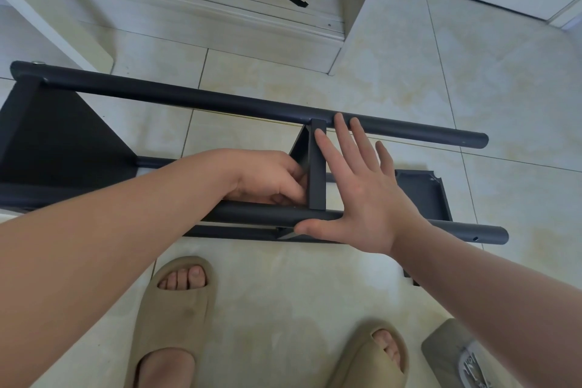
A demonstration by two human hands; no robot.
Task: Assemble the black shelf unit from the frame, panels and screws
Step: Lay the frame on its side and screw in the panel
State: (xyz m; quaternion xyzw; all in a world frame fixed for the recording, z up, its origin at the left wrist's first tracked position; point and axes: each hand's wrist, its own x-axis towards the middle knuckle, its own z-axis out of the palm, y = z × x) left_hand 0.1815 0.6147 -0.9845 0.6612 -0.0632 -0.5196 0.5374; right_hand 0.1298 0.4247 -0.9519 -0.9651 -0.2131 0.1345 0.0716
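Observation:
The black shelf frame lies on its side on the tiled floor, with a far tube point(220, 101) and a near tube point(261, 214). A black panel point(316, 167) stands edge-on between the two tubes. My left hand point(267, 178) reaches in from the left with curled fingers and grips the panel's left side. My right hand point(362, 189) lies flat with straight, spread fingers against the panel's right edge, thumb on the near tube. A mounted panel point(63, 142) fills the frame's left end. Another loose panel point(422, 195) lies on the floor under the frame at right.
My two feet in beige slides point(176, 318) stand close in front of the frame. A white cabinet base point(220, 19) with shoes and a bag is behind it. A grey object point(456, 353) lies at the bottom right.

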